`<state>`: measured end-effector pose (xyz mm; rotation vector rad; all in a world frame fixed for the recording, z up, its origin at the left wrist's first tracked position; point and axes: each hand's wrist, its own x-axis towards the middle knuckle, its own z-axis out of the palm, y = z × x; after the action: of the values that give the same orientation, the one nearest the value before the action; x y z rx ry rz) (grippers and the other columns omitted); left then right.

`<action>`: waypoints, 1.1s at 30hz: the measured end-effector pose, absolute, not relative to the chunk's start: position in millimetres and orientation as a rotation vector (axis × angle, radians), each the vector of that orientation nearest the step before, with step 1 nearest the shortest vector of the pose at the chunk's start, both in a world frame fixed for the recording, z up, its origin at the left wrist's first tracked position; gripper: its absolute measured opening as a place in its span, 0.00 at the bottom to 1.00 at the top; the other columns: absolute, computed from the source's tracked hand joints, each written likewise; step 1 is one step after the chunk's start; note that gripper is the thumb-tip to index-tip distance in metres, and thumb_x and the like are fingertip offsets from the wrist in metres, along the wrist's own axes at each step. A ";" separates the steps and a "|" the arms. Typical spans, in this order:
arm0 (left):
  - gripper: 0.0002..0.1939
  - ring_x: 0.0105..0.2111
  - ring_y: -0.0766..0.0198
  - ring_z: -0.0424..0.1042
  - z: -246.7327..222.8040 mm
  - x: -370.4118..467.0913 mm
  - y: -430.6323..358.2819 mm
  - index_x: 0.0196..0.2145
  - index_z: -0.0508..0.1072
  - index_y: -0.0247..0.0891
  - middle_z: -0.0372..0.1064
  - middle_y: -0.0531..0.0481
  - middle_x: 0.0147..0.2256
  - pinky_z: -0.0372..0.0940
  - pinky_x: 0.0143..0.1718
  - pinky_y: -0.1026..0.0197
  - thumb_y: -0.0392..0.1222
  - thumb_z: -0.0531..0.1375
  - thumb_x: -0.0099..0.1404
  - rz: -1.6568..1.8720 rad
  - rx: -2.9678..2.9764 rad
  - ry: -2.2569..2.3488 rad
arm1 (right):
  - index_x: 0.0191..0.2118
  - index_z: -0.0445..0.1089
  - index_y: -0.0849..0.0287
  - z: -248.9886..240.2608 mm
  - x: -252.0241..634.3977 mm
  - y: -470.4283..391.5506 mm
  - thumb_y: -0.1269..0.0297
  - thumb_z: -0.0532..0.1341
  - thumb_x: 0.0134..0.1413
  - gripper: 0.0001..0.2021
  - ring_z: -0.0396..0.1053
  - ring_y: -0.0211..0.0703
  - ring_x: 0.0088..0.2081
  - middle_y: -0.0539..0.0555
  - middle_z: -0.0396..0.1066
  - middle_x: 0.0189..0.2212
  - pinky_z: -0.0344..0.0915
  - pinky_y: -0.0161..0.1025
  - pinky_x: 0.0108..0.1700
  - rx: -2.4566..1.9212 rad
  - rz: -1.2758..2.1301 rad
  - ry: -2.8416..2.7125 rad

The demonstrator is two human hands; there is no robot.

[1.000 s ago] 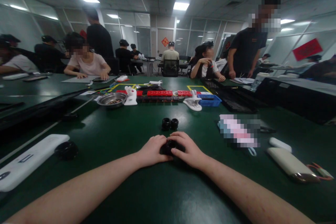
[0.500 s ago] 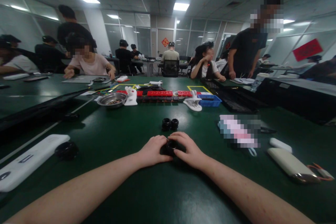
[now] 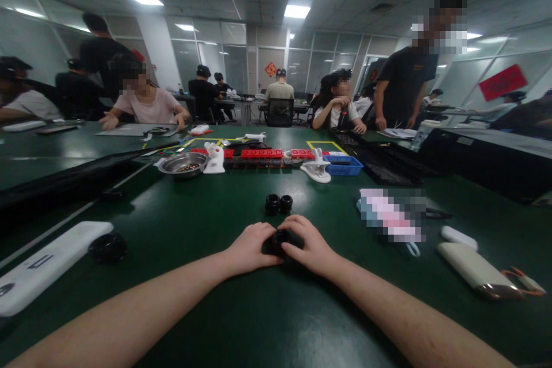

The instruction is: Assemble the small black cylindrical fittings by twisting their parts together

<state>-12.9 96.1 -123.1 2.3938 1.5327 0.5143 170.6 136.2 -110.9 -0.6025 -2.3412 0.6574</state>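
Close in front of me on the green table, my left hand [image 3: 252,248] and my right hand [image 3: 311,246] are both closed around a black, ring-like round part [image 3: 282,237] with a hole in its middle. Fingers cover much of it, so its exact kind does not show. The left hand grips it from the left side; the right thumb and fingers curl over its right side. Just beyond my fingertips, two similar black round parts, a larger one [image 3: 272,204] and a smaller one [image 3: 286,203], stand side by side.
On the left lie a white long case [image 3: 56,264] and a black round bundle [image 3: 107,248]. Ahead are a metal bowl [image 3: 183,165], white stands [image 3: 317,168] and a blue tray [image 3: 345,165]. To the right lies a beige power bank [image 3: 478,270]. Several people sit or stand beyond.
My right thumb and fingers have shifted slightly on the black round part, and it appears turned a little. Both hands stay in place. A standing person at the back left has moved left.
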 end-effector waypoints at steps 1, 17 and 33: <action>0.21 0.36 0.58 0.63 -123.8 -13.0 96.4 0.38 0.66 0.38 0.64 0.50 0.35 0.58 0.37 0.58 0.54 0.61 0.50 0.513 2.395 1.538 | 0.42 0.64 0.57 -111.7 171.4 136.8 0.71 0.57 0.47 0.14 0.60 0.47 0.46 0.56 0.62 0.42 0.57 0.46 0.49 -0.566 0.683 -2.354; 0.18 0.35 0.58 0.63 -121.6 -12.6 94.7 0.34 0.66 0.38 0.64 0.51 0.35 0.58 0.36 0.59 0.52 0.62 0.50 0.535 2.385 1.534 | 0.35 0.62 0.59 -110.7 169.1 134.8 0.64 0.61 0.45 0.11 0.61 0.46 0.39 0.54 0.62 0.34 0.61 0.43 0.42 -0.715 0.595 -2.338; 0.18 0.35 0.58 0.63 -120.3 -11.8 94.6 0.33 0.67 0.38 0.64 0.50 0.34 0.58 0.36 0.59 0.52 0.62 0.50 0.525 2.374 1.533 | 0.34 0.61 0.59 -111.3 169.4 134.4 0.61 0.62 0.44 0.12 0.61 0.44 0.35 0.53 0.62 0.32 0.60 0.41 0.37 -0.760 0.558 -2.345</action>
<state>-11.8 94.6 -120.3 2.3737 1.5334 0.5247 169.4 134.4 -111.3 -0.7604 -2.3454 0.5585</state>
